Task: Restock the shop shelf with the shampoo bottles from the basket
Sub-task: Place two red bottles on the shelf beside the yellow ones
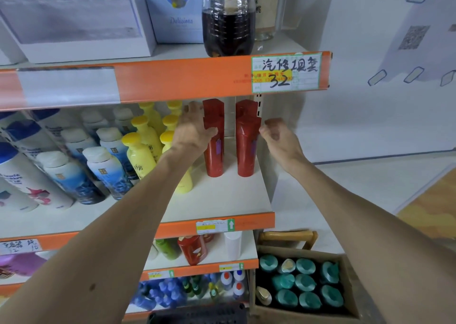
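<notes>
Landmark = mid shelf (222, 200), white board w/ orange front lip.

Nearest, below it at the bottom edge: dark plastic basket (197, 314). Only its rim shows, contents can't tell. Below-right of mid shelf: cardboard box (350, 296) packed w/ teal-capped bottles (305, 283). Directly under mid shelf, a lower red bottle (192, 249) sits on the next board, blurred.

Both forearms reach in over mid shelf's front lip. At mid shelf's R end, red shampoo stands upright in two rows of two. L hand (195, 128) grips the front-left red bottle (216, 163) at its neck, thumb curled across the front, fingers round the far side. Front-right red bottle (246, 151) stands just beside it w/ a small gap. R hand (278, 136) holds nothing: fingers half-curled, tips just beside that bottle's shoulder, contact can't tell. Back red pair (213, 106) stands right behind.

Leftward along mid shelf: yellow bottles (140, 151), then blue-white bottles (71, 175). Above mid shelf: price tag (286, 74) reading 32, then a cola bottle (228, 27).
</notes>
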`<act>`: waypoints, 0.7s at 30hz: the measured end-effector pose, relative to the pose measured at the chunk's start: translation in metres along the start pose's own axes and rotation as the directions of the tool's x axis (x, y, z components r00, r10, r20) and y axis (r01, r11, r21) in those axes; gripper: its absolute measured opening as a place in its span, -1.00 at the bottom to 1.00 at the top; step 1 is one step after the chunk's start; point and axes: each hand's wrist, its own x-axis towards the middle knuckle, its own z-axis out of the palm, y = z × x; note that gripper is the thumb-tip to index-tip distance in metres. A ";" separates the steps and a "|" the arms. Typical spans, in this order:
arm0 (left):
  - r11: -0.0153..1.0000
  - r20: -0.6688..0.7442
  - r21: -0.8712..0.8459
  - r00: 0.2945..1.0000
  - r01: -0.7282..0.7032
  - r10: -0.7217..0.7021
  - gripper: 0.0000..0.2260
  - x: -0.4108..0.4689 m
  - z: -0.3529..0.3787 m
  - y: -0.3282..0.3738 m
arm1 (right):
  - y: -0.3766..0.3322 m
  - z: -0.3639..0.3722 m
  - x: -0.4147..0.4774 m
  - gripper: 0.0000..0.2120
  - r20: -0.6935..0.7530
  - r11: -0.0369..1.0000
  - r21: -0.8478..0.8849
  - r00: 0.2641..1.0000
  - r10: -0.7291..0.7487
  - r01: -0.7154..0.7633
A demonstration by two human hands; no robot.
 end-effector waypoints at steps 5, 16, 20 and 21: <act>0.998 0.033 0.057 0.999 0.023 -0.025 -0.52 -0.008 -0.020 -0.004 | -0.038 0.001 0.005 -0.66 0.073 0.985 -0.120 0.991 -0.113 0.121; 0.998 0.060 0.057 0.998 0.021 -0.025 -0.60 -0.001 -0.024 -0.015 | -0.053 0.013 0.030 -0.70 0.179 0.913 -0.366 0.976 -0.122 0.181; 0.999 0.074 0.047 0.997 0.017 -0.021 -0.58 0.002 -0.020 -0.012 | -0.042 0.009 0.026 -0.54 0.170 0.938 -0.310 0.980 -0.105 0.155; 0.999 0.077 0.047 0.997 0.010 -0.014 -0.58 0.001 -0.018 -0.011 | -0.039 0.009 0.024 -0.50 0.172 0.943 -0.298 0.980 -0.103 0.151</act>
